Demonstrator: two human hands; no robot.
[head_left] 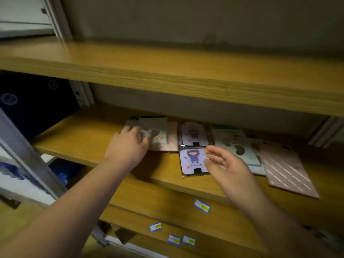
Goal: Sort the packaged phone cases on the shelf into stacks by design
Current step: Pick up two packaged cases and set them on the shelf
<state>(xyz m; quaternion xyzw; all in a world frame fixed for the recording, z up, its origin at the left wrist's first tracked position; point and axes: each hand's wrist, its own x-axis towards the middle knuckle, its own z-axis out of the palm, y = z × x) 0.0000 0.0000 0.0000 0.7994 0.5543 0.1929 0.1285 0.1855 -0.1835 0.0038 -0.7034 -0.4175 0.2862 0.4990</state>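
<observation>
**A:** Where do we stand on the sorting?

**B:** Partway, we judge. We take the lilac cartoon-girl case [193,161] at the front edge of the wooden shelf [74,135] as our landmark. Directly behind it lies a paler case of the same design [194,134], so that pair sits together. To its left, a pale teal stack [155,132] rests on a pinkish pack. To its right, loose teal cases [238,146] overlap, and beyond them lies a pink striped pack [286,174], unsorted.

**A:** And our hands?

**B:** Our left hand [128,146] lies on the teal stack, fingers bent over its near edge. Our right hand [226,164] hovers just right of the landmark, fingers loosely open, holding nothing.

**A:** What can't we make out?

**B:** The upper shelf board [167,75] hides the back of the shelf. Motion blur smears the prints; stack counts are unreadable.
</observation>
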